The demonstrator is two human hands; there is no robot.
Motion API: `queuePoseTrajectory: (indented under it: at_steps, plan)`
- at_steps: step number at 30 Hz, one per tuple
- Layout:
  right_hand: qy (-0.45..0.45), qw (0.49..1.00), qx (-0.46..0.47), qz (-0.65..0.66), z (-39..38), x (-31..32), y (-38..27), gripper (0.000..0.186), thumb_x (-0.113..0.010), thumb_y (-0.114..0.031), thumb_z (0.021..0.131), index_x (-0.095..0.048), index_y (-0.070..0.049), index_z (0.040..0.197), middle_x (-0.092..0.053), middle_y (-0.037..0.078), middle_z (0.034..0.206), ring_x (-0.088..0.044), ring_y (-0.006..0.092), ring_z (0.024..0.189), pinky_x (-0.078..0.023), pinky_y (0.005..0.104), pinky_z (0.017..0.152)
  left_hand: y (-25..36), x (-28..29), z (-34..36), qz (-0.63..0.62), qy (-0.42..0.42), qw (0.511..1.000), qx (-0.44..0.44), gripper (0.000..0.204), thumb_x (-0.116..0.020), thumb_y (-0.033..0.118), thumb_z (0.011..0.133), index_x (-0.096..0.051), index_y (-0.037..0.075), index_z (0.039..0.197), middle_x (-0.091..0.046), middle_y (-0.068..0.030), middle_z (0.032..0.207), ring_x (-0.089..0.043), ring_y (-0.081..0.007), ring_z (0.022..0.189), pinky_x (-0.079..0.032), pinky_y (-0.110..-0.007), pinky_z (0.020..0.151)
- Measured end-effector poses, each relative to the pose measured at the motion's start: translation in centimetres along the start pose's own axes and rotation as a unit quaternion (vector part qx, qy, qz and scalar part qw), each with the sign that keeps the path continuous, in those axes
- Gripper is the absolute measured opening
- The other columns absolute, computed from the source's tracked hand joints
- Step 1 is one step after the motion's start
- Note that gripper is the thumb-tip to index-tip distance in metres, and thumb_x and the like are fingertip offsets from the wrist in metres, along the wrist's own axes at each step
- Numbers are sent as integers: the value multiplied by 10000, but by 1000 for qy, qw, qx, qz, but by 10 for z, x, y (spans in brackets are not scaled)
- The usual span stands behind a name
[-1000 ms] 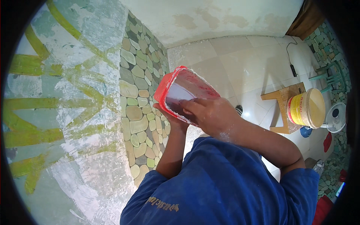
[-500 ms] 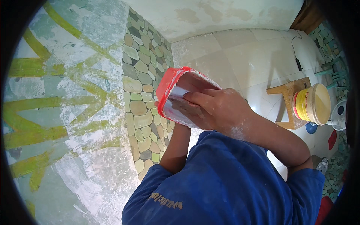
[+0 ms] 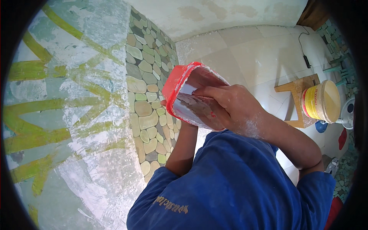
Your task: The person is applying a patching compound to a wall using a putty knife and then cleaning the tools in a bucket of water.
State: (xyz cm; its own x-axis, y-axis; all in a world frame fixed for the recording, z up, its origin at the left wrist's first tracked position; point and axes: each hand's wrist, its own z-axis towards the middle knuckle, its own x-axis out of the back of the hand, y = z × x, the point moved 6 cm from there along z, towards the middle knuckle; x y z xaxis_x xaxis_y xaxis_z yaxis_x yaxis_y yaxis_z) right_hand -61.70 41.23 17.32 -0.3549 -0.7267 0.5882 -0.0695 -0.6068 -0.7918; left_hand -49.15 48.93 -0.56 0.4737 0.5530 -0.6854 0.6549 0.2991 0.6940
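Note:
A red plastic tub [image 3: 175,82] is tilted in front of my chest, its rim and inside smeared with white paste. My left hand [image 3: 163,103] holds it from beneath and behind; only a fingertip shows past the tub's left side, and the rest is hidden. My right hand [image 3: 239,109] is closed at the tub's mouth, thumb on top, gripping a flat scraper [image 3: 203,109] with a greyish, paste-smeared blade that reaches into the tub. White dust marks the right wrist.
On the left stands a wall [image 3: 96,153] with white paste patches and yellow-green bands, beside a pebble-patterned strip [image 3: 147,111]. To the right, a yellow-labelled bucket [image 3: 318,101] sits by a wooden stool [image 3: 293,92]. A black cable [image 3: 306,61] lies on the tiled floor [image 3: 245,53].
The tub and my right hand have shifted slightly right. More of the scraper's blade shows, angled across the tub's opening. Both grips stay the same.

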Motion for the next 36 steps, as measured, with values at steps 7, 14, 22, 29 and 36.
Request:
queuePoseTrajectory:
  at_steps: [7,14,22,29,36]
  plan:
    - [60,996,14,58,-6,3,-3,329,-552,1,769,-566,6,1097,-633,229,935,-643,368,798,-522,385,707,2,4,-1,21,-2,1000,2,979,-341,836,720,-394,79,1338,-476,-143,1315,-487,-319,1178,-456,-445,954]
    - [66,996,39,52,-8,-5,-2,313,-562,-18,792,-568,-19,1104,-632,208,961,-633,365,842,-513,392,744,9,11,-9,43,-8,999,14,978,-339,836,722,-398,76,1335,-483,-145,1308,-492,-321,1173,-460,-445,951]
    - [60,997,39,8,-2,-12,-12,287,-573,-44,818,-570,-19,1104,-630,192,939,-625,364,840,-507,394,744,1,7,-4,73,-16,997,30,977,-336,835,723,-402,73,1331,-492,-148,1300,-498,-322,1167,-463,-444,947]
    - [21,995,-8,97,7,-10,-1,255,-532,-7,826,-584,19,1074,-632,212,939,-638,323,832,-504,339,745,5,-15,3,-36,-125,990,45,961,-334,827,734,-420,67,1317,-524,-150,1258,-522,-320,1132,-475,-437,930]
    - [18,980,-36,195,6,-3,7,261,-515,-20,831,-585,9,1080,-635,230,910,-626,359,807,-495,379,749,-5,37,28,-120,-15,992,18,919,-342,810,750,-446,70,1286,-558,-138,1200,-559,-296,1056,-495,-422,889]
